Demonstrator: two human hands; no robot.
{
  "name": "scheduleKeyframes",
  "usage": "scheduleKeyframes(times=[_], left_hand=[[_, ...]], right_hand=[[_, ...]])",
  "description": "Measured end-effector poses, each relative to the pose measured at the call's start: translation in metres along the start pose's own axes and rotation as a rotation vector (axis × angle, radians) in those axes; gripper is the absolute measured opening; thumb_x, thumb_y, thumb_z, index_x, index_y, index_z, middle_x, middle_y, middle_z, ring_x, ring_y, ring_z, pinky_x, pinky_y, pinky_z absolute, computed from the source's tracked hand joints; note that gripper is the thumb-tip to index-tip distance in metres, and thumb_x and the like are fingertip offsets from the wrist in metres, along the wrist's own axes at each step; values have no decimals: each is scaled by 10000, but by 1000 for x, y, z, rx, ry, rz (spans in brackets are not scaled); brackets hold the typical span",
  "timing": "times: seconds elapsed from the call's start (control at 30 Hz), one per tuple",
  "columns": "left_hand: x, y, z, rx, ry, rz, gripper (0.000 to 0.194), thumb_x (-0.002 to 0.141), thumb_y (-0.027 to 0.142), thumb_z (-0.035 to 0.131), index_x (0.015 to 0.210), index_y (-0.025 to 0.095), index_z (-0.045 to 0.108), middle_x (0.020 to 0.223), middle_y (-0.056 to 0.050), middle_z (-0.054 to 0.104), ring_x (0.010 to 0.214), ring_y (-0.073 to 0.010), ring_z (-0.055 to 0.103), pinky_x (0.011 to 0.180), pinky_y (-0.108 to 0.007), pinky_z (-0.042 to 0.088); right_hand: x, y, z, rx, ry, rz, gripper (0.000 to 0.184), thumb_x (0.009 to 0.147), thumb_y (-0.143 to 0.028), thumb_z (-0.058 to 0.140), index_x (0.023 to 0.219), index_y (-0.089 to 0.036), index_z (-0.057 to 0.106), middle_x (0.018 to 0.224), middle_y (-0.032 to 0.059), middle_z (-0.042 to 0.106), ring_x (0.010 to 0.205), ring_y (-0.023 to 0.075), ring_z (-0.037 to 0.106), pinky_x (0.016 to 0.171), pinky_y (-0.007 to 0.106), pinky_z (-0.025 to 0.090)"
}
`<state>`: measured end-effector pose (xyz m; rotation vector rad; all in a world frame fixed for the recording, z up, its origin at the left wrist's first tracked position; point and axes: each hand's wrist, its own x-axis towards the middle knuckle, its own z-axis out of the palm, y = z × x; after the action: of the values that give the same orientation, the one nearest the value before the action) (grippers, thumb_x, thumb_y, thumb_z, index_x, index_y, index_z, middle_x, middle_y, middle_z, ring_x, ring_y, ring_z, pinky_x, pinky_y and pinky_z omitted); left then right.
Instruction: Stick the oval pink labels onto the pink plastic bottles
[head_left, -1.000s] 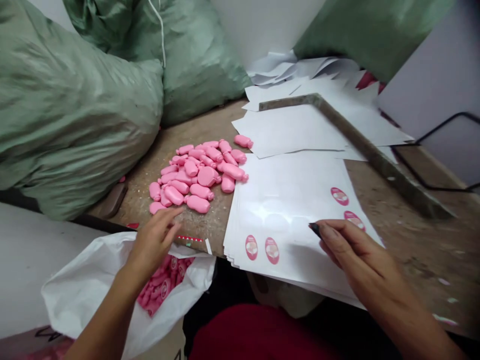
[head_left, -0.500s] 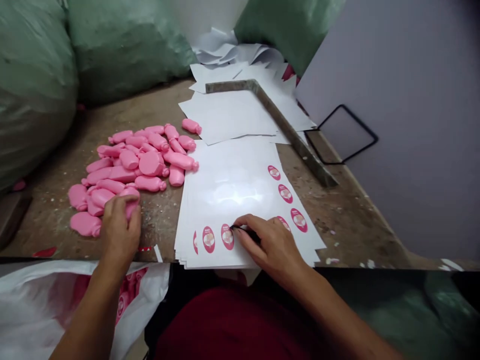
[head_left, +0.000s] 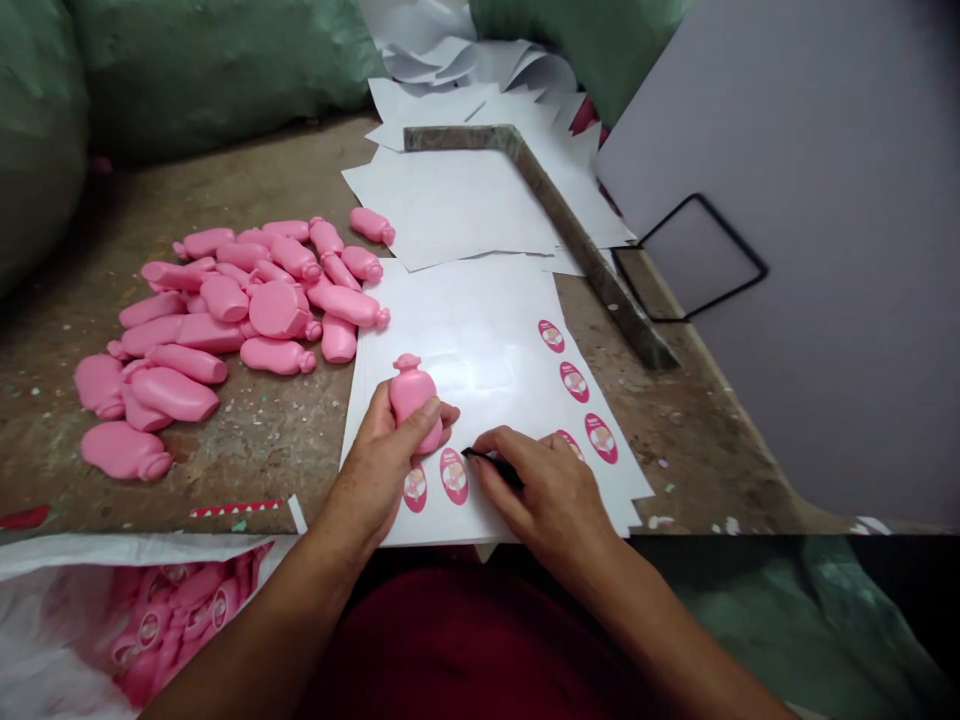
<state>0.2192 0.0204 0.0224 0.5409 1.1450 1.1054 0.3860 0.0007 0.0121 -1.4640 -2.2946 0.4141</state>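
Observation:
Upright in my left hand (head_left: 382, 460) is a small pink bottle (head_left: 413, 392), gripped between thumb and fingers over the sticker sheets. My right hand (head_left: 544, 480) is closed on a thin black tool (head_left: 499, 464) whose kind I cannot make out; its tip is beside an oval pink sticker (head_left: 454, 477). That sticker lies near the front edge of the white sticker sheet (head_left: 480, 300). Another oval sticker (head_left: 415, 490) shows just under my left hand, and several more run along the sheet's right side, one partly hidden by my right hand.
A heap of pink bottles (head_left: 277, 308) lies at the left on the worn table (head_left: 247, 450). Below it, a white sack (head_left: 45, 620) holds labelled bottles. A bent metal bar (head_left: 555, 212) rests on white sheets behind. Large green bags (head_left: 225, 70) stand at the back.
My left hand has come from the heap to the right, bringing a pink bottle over the sticker sheet. My right hand stays at the same sticker. The view has shifted slightly.

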Motion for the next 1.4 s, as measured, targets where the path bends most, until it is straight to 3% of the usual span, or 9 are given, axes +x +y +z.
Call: scheduleKeyframes(times=[0.3, 0.43, 0.6, 0.77, 0.87, 0.97, 1.07, 1.23, 1.4], left_hand=[[-3, 3, 3, -9, 13, -26, 329, 822, 276, 697, 1108, 187, 561, 880, -38, 705, 930, -187, 651, 892, -338, 486], [-2, 4, 2, -62, 23, -47, 294, 822, 290, 692, 1068, 189, 567, 853, -37, 703, 956, -205, 666, 934, -374, 489], [0, 6, 0, -150, 24, -82, 265, 830, 276, 673, 1057, 183, 572, 856, -46, 703, 984, -221, 685, 996, -417, 479], [0, 6, 2, -157, 28, -75, 238, 802, 244, 687, 1009, 159, 607, 903, -69, 713, 996, -217, 681, 1019, -399, 469], [0, 5, 2, -141, 43, -66, 219, 805, 225, 673, 1002, 147, 619, 894, -72, 718, 960, -193, 679, 990, -360, 480], [1, 4, 1, -129, 48, -55, 246, 812, 224, 671, 1038, 151, 609, 879, -67, 721, 901, -170, 676, 949, -335, 493], [-1, 4, 0, -106, 33, -11, 263, 800, 258, 705, 1027, 164, 609, 886, -54, 706, 917, -183, 672, 886, -326, 521], [-19, 5, 6, -108, -95, -66, 335, 827, 370, 722, 1096, 195, 629, 940, -20, 672, 725, -109, 625, 674, -224, 523], [-38, 3, 13, -216, -211, -174, 525, 859, 613, 609, 1187, 204, 615, 941, -48, 676, 807, -171, 662, 675, -265, 548]], right_hand=[[3, -3, 2, 8, 17, 43, 162, 944, -269, 502, 874, -218, 639, 698, 3, 716, 545, 170, 543, 648, 305, 323], [2, -1, -3, 60, -13, 86, 130, 917, -283, 536, 872, -234, 647, 679, -12, 706, 549, 174, 530, 644, 297, 325], [-1, 0, -3, -67, 7, 43, 154, 922, -246, 490, 858, -206, 625, 718, 16, 736, 522, 161, 482, 661, 326, 269], [3, -3, 4, -67, -13, 79, 243, 927, -375, 540, 775, -198, 607, 676, 25, 714, 519, 138, 464, 691, 343, 256], [9, -3, 0, 86, -46, 221, 256, 842, -400, 612, 677, -209, 569, 583, -6, 623, 527, 134, 426, 670, 330, 283], [13, 0, -14, 493, -102, 386, 311, 792, -444, 635, 623, -218, 504, 549, -43, 489, 541, 127, 411, 587, 284, 308], [13, 2, -27, 809, -81, 460, 337, 771, -478, 658, 623, -221, 500, 560, -57, 425, 531, 110, 364, 513, 256, 291], [11, -5, -34, 877, -8, 434, 268, 777, -455, 666, 669, -219, 598, 596, -30, 512, 573, 126, 423, 517, 259, 315], [10, -13, -38, 894, -40, 400, 254, 780, -436, 638, 660, -214, 604, 601, -11, 605, 569, 133, 488, 540, 272, 371]])
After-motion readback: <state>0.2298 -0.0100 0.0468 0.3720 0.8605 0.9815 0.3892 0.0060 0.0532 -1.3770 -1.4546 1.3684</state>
